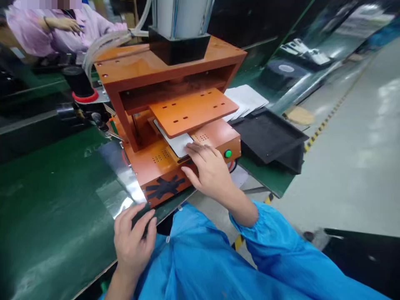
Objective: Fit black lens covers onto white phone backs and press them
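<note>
An orange press machine (150, 166) stands on the green bench, its orange upper plate (193, 110) raised over a lower bed. On that bed lies a flat white panel (179, 143) with a dark edge, partly under the plate. The fingertips of my right hand (208, 166) rest on the panel's near right end, fingers stretched and thumb apart. My left hand (134, 237) is held at the bench's front edge, fingers spread and holding nothing, close to a clear shiny sheet (120, 179).
Black trays (268, 133) and white sheets (245, 100) lie right of the machine. A green button (228, 153) sits on its front. Left of it are a black and red regulator (79, 87) and hoses (103, 43). A person in pink (59, 33) is behind.
</note>
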